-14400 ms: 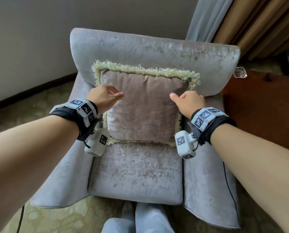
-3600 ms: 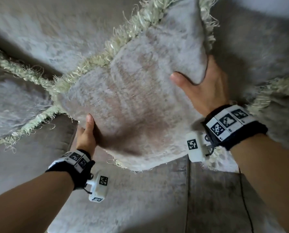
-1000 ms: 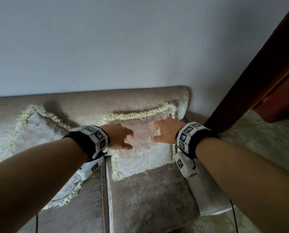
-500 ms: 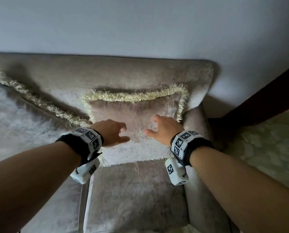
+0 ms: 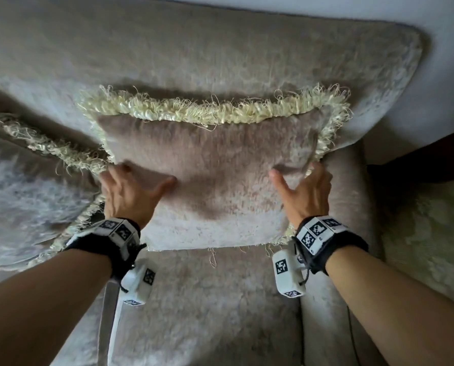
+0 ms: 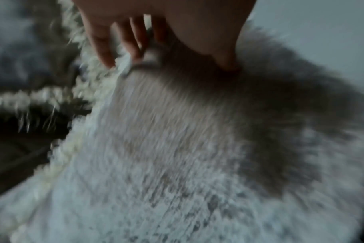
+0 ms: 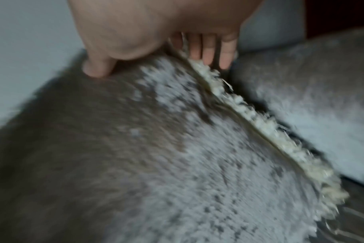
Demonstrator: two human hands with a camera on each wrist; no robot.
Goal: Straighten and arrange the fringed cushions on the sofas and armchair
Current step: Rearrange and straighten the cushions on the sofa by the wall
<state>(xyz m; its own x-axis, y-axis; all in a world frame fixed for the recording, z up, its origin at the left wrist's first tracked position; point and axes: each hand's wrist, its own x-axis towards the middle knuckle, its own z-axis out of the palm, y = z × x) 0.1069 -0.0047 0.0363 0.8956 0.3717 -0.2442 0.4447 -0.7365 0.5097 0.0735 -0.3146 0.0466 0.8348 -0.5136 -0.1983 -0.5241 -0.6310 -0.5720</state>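
Observation:
A taupe velvet cushion with a cream fringe (image 5: pixel 220 186) leans upright against the sofa backrest (image 5: pixel 220 48) at the sofa's right end. My left hand (image 5: pixel 144 175) grips its left edge, thumb on the front face and fingers wrapped behind the fringe. My right hand (image 5: pixel 297 175) grips the right edge the same way. The left wrist view shows the left hand (image 6: pixel 170 55) with its thumb pressing into the cushion (image 6: pixel 166 148). The right wrist view shows the right hand (image 7: pixel 152 62) with fingers past the fringe of the cushion (image 7: pixel 156 148).
A second fringed cushion (image 5: pixel 22 194) lies tilted on the sofa to the left, its fringe touching the held cushion's left corner. The seat pad (image 5: pixel 207 299) is in front, the armrest (image 5: pixel 334 313) to the right. Patterned carpet (image 5: pixel 432 233) and dark woodwork (image 5: pixel 418 159) lie beyond it.
My view has closed in on the cushion. Both hands moved apart from the cushion's front face to its left and right edges and took hold there.

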